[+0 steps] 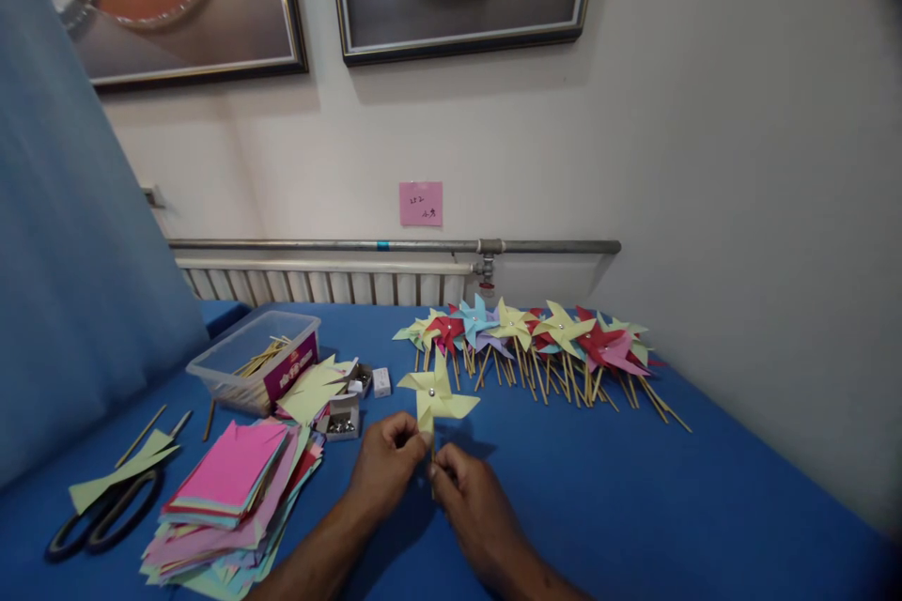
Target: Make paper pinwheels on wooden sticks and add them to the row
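Observation:
A pale yellow paper pinwheel with a silver pin at its centre is held upright above the blue table. My left hand pinches the tip of its lower blade between thumb and fingers. Just below, my right hand is closed around the pinwheel's thin wooden stick, most of which my fingers hide. Left of my hands, an open small box of metal pins stands beside some cut pale yellow paper.
Finished pinwheels in several colours lie in a row at the back right. On the left are a stack of coloured paper, black-handled scissors and a clear plastic tub of sticks. Behind the table runs a radiator.

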The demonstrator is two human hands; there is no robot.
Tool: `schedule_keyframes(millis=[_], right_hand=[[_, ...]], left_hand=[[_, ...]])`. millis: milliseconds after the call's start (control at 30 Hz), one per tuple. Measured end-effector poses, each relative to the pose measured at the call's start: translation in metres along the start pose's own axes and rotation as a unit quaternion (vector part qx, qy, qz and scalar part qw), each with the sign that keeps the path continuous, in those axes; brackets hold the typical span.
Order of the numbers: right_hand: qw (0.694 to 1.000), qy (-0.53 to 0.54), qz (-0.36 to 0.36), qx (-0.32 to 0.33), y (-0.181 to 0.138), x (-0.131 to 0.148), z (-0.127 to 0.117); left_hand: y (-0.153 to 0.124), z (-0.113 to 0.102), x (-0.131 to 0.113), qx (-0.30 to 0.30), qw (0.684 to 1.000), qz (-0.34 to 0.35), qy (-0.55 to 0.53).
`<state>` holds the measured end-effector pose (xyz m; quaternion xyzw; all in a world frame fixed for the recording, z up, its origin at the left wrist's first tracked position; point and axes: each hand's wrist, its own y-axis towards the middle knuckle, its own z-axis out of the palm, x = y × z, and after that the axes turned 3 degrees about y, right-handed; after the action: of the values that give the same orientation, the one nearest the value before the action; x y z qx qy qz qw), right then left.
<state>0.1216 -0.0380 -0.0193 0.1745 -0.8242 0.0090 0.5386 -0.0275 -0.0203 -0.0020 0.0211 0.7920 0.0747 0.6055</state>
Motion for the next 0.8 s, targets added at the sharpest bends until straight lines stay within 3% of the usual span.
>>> schedule_keyframes(millis=[467, 700, 800], right_hand=[[0.999, 0.006, 0.013, 0.031, -0.001, 0.002, 0.0], [0.999, 0.024, 0.012, 0.022, 0.0, -0.001, 0.001], [0.999, 0.032, 0.021, 0.0, 0.002, -0.004, 0.003]], left_hand=[[0.012, -0.028, -0.003, -0.108, 0.994, 0.007, -0.031], [0.013, -0.035, -0.009, -0.206, 0.977, -0.009, -0.05], [0.008, -0.03, -0.009, -0.184, 0.982, -0.002, -0.034]])
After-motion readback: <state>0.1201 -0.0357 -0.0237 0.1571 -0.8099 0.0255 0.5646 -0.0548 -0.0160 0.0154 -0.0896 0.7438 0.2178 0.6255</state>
